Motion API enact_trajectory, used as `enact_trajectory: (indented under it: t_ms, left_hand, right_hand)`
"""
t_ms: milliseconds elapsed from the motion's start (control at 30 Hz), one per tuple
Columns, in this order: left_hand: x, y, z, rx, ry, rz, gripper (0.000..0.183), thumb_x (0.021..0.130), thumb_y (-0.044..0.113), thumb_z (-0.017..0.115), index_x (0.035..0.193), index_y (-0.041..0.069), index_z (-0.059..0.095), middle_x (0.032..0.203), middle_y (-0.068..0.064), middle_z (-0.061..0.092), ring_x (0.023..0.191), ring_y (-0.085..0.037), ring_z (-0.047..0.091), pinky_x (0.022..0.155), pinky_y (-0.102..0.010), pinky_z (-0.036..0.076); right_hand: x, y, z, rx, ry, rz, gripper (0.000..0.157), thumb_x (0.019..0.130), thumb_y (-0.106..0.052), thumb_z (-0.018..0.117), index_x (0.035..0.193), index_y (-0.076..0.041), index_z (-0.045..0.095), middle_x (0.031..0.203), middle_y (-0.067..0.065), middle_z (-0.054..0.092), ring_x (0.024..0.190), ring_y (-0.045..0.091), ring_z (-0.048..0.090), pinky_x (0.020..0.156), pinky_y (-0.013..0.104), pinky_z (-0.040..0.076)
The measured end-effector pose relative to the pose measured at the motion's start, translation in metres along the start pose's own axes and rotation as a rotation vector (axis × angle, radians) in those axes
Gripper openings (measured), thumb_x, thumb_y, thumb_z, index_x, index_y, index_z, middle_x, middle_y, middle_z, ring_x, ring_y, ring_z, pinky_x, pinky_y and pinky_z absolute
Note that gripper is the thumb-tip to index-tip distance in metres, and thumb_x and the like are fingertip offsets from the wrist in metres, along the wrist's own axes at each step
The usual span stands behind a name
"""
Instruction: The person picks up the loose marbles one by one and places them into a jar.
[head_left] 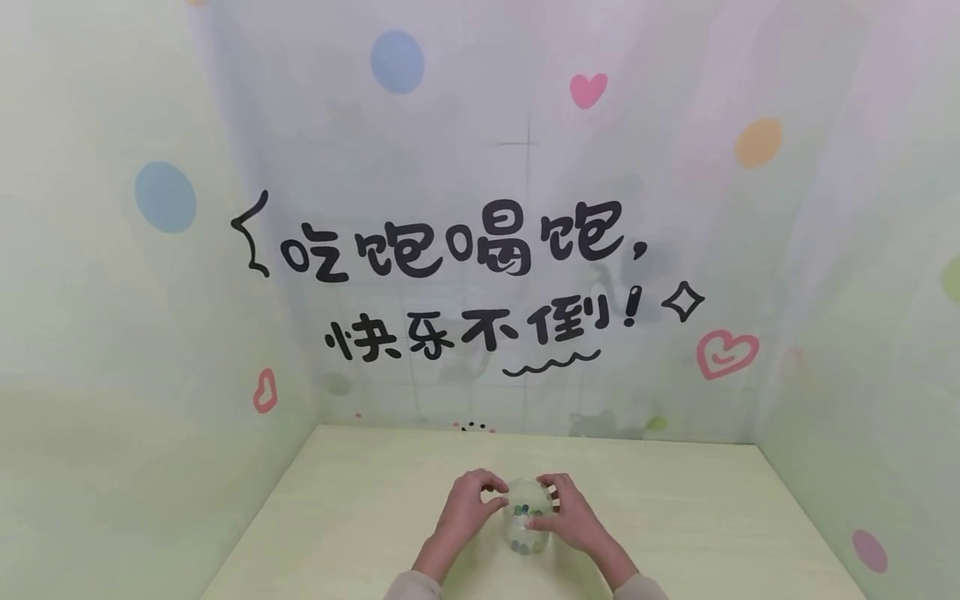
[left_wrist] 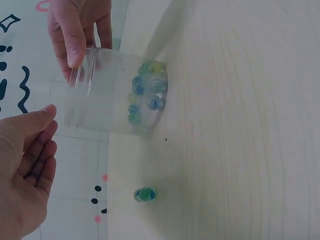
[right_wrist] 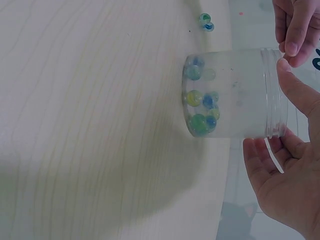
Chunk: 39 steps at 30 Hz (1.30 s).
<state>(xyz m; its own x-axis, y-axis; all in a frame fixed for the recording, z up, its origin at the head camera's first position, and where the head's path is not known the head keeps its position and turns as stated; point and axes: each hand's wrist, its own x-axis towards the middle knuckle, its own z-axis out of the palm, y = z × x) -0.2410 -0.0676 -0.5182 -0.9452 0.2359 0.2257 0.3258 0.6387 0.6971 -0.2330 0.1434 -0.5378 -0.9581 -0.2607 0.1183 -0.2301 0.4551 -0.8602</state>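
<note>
A clear plastic jar stands upright on the table, its threaded mouth without a lid. Several green, blue and yellow glass marbles lie at its bottom. My right hand holds the jar near the rim, thumb on one side and fingers on the other. Beside the mouth, on the left, hovers my left hand. Its fingers are loosely bent, the thumb near the index finger, and nothing shows between them. Loose marbles sit close together on the table left of the jar; the head view does not show them.
The pale wood-grain table meets a back wall printed with black characters, dots and hearts. Side walls enclose it left and right. A tiny dark speck lies on the tabletop near the jar.
</note>
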Motion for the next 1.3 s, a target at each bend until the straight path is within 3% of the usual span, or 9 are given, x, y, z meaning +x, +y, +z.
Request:
enact_trajectory:
  t_ms: [367,767,1067,1300]
  left_hand:
    - [-0.010,-0.022,-0.009,0.028,0.025,-0.044,0.009,0.084,0.010,0.077,0.092,0.013,0.073,0.092,0.002,0.070,0.090,-0.020,0.064,0.078,-0.033,0.054]
    - [-0.022,-0.039,-0.009,0.024,0.014,-0.123,0.008,0.083,0.008,0.077,0.088,0.011,0.073,0.090,0.000,0.070,0.086,-0.016,0.061,0.075,-0.033,0.053]
    - [-0.027,-0.052,-0.006,0.010,0.015,-0.185,0.006,0.083,0.006,0.075,0.088,0.008,0.072,0.091,-0.001,0.069,0.087,-0.016,0.061,0.078,-0.040,0.055]
    - [-0.033,-0.057,-0.003,0.045,0.034,-0.203,0.007,0.081,0.006,0.078,0.083,0.009,0.071,0.086,0.000,0.068,0.082,-0.015,0.059,0.073,-0.037,0.053]
  right_hand:
    - [-0.002,-0.002,0.001,-0.001,0.002,-0.012,0.067,0.078,-0.012,0.084,0.132,0.005,0.047,0.128,0.021,0.051,0.104,0.034,0.058,0.078,0.031,0.051]
    - [-0.002,-0.003,0.000,-0.001,-0.006,-0.008,0.067,0.079,-0.013,0.083,0.132,0.006,0.047,0.129,0.022,0.050,0.106,0.033,0.056,0.086,0.048,0.052]
    - [-0.001,-0.001,0.000,0.004,-0.010,-0.009,0.067,0.080,-0.014,0.083,0.133,0.006,0.047,0.129,0.021,0.050,0.106,0.033,0.056,0.085,0.045,0.052]
    - [-0.001,-0.001,0.000,0.001,-0.009,-0.010,0.068,0.080,-0.015,0.084,0.133,0.006,0.047,0.129,0.021,0.050,0.106,0.033,0.056,0.085,0.045,0.052]
